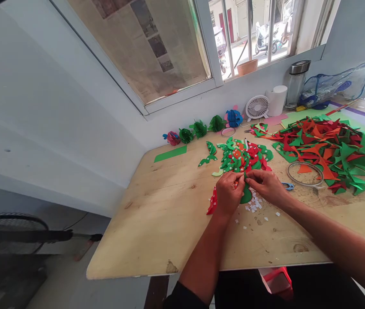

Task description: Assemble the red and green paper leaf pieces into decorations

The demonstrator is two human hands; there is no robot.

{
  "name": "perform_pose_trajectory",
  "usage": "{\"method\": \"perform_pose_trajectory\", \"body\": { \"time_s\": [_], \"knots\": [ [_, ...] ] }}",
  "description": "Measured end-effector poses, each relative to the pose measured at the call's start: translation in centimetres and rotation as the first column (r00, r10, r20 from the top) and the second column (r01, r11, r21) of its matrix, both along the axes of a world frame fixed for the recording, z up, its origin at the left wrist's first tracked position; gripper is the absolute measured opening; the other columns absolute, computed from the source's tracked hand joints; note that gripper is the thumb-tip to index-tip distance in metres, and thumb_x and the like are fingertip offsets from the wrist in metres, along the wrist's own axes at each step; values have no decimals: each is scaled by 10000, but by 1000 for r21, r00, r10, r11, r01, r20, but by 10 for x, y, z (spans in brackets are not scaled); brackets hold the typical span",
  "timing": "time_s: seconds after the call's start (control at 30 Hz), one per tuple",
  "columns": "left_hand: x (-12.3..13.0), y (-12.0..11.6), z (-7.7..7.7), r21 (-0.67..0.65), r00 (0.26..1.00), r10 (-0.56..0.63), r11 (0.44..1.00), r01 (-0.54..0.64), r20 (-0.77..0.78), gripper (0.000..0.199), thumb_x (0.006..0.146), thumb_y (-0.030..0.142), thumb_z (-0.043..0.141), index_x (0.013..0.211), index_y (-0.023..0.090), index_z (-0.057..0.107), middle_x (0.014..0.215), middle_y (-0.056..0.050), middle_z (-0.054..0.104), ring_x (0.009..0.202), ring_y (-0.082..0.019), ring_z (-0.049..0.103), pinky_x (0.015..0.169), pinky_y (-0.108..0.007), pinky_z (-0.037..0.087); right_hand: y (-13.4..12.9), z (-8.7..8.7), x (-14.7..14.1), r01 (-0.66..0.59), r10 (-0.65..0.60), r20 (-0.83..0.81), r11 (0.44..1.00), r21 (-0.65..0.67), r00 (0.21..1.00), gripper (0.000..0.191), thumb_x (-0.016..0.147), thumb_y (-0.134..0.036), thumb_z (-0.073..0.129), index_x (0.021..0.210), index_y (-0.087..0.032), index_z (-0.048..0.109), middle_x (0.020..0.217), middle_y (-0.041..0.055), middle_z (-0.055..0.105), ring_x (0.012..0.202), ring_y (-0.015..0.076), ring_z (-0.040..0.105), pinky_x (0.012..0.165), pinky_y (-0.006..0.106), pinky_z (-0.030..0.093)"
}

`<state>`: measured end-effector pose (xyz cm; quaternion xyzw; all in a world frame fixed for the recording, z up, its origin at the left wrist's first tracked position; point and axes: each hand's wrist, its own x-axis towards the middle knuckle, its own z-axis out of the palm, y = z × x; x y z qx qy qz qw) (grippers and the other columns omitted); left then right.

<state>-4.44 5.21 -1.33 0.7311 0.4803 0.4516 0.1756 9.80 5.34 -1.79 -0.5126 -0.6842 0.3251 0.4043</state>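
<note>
A green paper cut-out (pixel 246 196) is held between my two hands above the wooden table. My left hand (pixel 230 192) pinches its left side, fingers closed. From the other side, the closed fingertips of my right hand (pixel 267 184) grip its upper edge. Just beyond my hands lies a pile of curved green and red paper cut-outs (pixel 238 156), many with small white squares on them. Red cut-outs (pixel 212 202) rest left of my left hand, partly hidden by it. Loose white squares (pixel 254 204) are scattered under and beside my right hand.
Right of my hands are a blue-handled tool (pixel 288 186), a tape roll (pixel 305 184) and a large heap of paper scraps (pixel 327 150). Folded paper figures (pixel 199 128), a small fan (pixel 257 107) and a glass bottle (pixel 296 86) line the wall. The table's front edge (pixel 131 277) is near me.
</note>
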Motion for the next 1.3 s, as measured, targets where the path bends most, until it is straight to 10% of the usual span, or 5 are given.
{"method": "perform_pose_trajectory", "body": {
  "time_s": [0.83,1.3],
  "knots": [
    [-6,4,4,-267,915,118,964,-12,385,112,735,209,532,774,153,620,682,-5,620,598,-108,561,570,-208,441,2,10,0,-66,-26,-354,967,-246,935,245,645,-398,625,670,-156,597,549,-27,510,492,93,403,459,230,289],
    [-7,6,5,-463,898,24,863,204,440,247,744,356,559,686,136,656,624,-27,641,542,-114,565,532,-221,437,3,17,3,-52,-148,-529,938,-344,835,243,613,-388,682,695,-176,594,544,-34,551,486,99,485,478,232,388]
  ]
}}
